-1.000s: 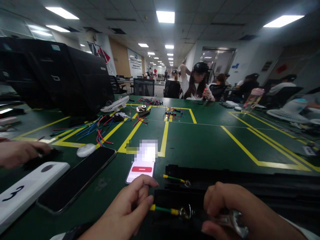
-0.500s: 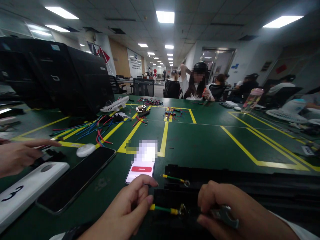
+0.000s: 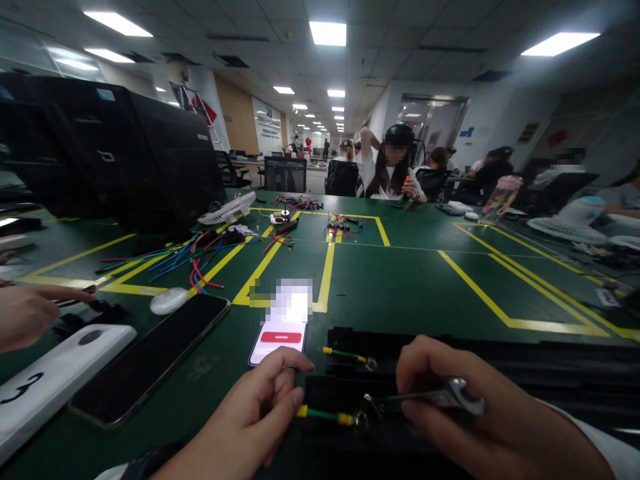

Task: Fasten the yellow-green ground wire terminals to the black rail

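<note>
My right hand [image 3: 470, 400] pinches a metal wrench [image 3: 443, 399] between thumb and fingers. The wrench's open jaw points right, and its other end lies close to the ring end of a short green wire [image 3: 325, 415] with yellow sleeves. At the wire's left end, my left hand [image 3: 260, 407] is closed with the thumb against the yellow sleeve; its index finger reaches over the edge of a lit phone [image 3: 275, 340]. The wire lies across a long black bar [image 3: 320, 387]. A second green-and-yellow wire [image 3: 345, 355] sits on another black bar behind.
Another person's hand [image 3: 25, 317] is at far left, near dark small parts. A dark phone [image 3: 155, 360], a white numbered case [image 3: 65, 367] and a white oval object [image 3: 169, 301] lie left. Loose coloured wires [image 3: 195, 257] are behind them. A person [image 3: 395, 167] sits across the green table [image 3: 390, 287].
My right hand has raised and turned the wrench, so its shaft now shows, reaching toward the wire's ring end. My left hand stays at the wire. The other person's hand has moved left.
</note>
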`<state>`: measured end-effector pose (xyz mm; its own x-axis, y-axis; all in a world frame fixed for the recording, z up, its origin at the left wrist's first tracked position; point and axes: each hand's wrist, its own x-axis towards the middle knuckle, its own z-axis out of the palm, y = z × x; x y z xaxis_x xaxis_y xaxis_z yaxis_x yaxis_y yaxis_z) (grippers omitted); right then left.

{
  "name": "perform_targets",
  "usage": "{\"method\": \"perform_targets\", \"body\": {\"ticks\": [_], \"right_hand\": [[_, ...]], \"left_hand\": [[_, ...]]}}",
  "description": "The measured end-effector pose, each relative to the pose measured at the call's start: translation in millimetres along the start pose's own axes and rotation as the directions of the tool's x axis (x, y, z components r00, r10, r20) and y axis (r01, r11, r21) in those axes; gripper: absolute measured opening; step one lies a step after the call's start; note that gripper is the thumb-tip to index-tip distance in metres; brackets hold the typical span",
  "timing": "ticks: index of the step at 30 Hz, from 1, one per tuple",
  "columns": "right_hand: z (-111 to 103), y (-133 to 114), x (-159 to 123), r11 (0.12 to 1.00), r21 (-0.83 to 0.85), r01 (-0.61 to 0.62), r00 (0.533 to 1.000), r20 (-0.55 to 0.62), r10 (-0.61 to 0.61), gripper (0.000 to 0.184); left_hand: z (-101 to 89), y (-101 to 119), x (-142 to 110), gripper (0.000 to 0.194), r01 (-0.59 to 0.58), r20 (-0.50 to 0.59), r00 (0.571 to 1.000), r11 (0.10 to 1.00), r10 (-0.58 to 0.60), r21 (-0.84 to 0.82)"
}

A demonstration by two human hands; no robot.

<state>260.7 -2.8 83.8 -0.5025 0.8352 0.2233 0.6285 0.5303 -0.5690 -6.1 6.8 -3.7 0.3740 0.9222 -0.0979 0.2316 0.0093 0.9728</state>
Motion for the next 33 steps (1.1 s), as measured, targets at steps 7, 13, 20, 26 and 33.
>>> {"method": "perform_targets", "body": {"ticks": [7, 13, 20, 26, 33], "right_hand": [[1, 9, -6, 0.989, 0.120, -0.091, 0.995, -0.039, 0.096, 0.005], [20, 10, -14, 0.990, 0.133, 0.049, 0.986, -0.162, -0.027, 0.010], [25, 10, -14, 0.998, 0.043, 0.050, 0.988, -0.147, -0.044, 0.014], [27, 16, -13, 0.993, -0.039, 0.112, 0.976, -0.184, -0.117, 0.012], [30, 20, -17, 0.988, -0.083, 0.131, 0.977, -0.157, -0.143, 0.012]], "left_hand": [[0.0, 2, -1, 0.029, 0.007, 0.010, 1.000, 1.000, -0.007, 0.009], [1.2, 5, -1, 0.031, 0.000, -0.003, 1.000, 1.000, 0.000, 0.019], [1.0, 5, 1, 0.029, -0.001, -0.006, 1.000, 0.999, 0.001, 0.032], [0.8, 3, 0, 0.027, -0.024, -0.011, 1.000, 0.998, 0.025, 0.061], [0.3, -2, 1, 0.029, 0.001, -0.007, 1.000, 0.999, -0.001, 0.036]]}}
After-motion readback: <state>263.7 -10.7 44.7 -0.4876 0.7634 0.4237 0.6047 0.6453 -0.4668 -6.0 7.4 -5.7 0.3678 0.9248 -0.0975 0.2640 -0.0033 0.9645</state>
